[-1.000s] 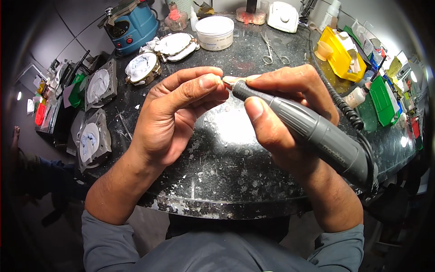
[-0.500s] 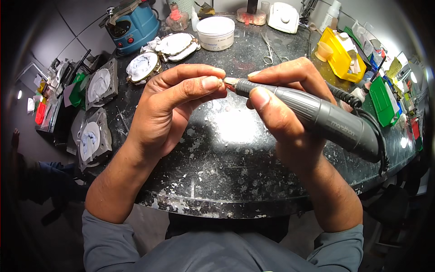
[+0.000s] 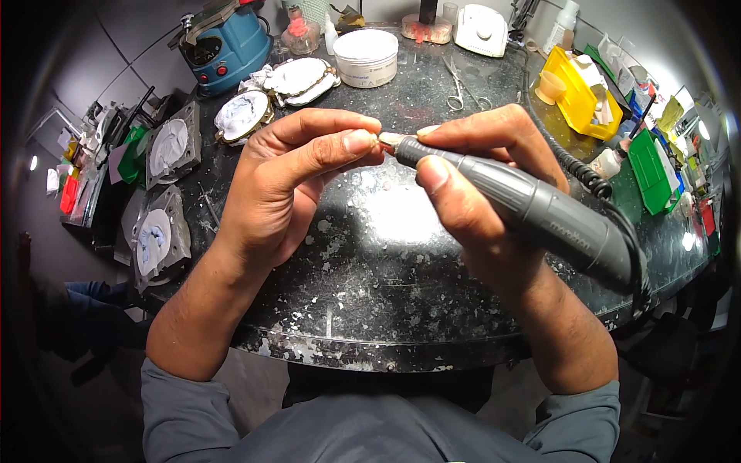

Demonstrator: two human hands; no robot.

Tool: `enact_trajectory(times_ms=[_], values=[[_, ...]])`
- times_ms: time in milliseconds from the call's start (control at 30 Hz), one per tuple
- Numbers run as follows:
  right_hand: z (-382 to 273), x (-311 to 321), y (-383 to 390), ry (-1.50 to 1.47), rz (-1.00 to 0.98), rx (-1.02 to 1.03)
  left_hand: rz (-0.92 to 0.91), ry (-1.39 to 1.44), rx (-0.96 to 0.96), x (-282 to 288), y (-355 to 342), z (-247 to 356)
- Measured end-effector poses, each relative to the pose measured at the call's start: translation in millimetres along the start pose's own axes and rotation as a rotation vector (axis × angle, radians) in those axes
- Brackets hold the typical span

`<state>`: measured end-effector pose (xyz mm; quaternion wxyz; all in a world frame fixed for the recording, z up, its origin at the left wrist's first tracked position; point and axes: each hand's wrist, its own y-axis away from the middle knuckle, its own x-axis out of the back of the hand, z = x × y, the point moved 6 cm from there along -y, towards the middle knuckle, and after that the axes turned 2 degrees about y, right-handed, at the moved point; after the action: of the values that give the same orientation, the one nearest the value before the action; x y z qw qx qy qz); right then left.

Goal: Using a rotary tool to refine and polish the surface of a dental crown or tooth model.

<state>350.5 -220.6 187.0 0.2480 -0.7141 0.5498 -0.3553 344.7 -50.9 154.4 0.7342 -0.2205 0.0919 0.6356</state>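
My left hand (image 3: 278,170) is raised over the bench, thumb and fingertips pinched together. What lies in the pinch is too small and hidden to make out. In my right hand (image 3: 475,216) rests a dark grey rotary handpiece (image 3: 532,189), gripped like a pen with the thumb below and the forefinger along its top. Its narrow front end meets the left fingertips, so the bit is mostly concealed. From the handpiece's rear, a coiled black cord (image 3: 583,174) runs away to the back right.
On the black, white-speckled bench (image 3: 370,301) stand a white tub (image 3: 366,58), scissors (image 3: 457,89) and a blue machine (image 3: 224,50). White moulds in metal frames (image 3: 181,247) line the left. A yellow bin (image 3: 575,100) and green bin (image 3: 652,174) sit right.
The handpiece's rear end has swung down toward me and slightly left. My right thumb and forefinger have shifted a little left; my left hand has hardly moved.
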Motion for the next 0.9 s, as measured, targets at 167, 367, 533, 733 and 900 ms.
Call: enact_trajectory(times_ms=[167, 367, 533, 733, 900], values=[[3, 3, -1, -0.093, 0.018, -0.001, 0.004, 0.108, 0.043, 0, 0, -7], [1, 3, 0, -0.088, 0.028, -0.007, -0.014, 0.168, 0.093, 1, 1, -11], [0, 3, 0, -0.066, 0.014, -0.027, -0.004, 0.154, 0.074, 0, 1, -9], [0, 2, 1, -0.016, 0.002, -0.043, 0.006, 0.125, 0.048, 1, 1, -9], [-1, 2, 0, 0.017, -0.016, -0.024, 0.0, 0.139, 0.053, 0, 2, -8]])
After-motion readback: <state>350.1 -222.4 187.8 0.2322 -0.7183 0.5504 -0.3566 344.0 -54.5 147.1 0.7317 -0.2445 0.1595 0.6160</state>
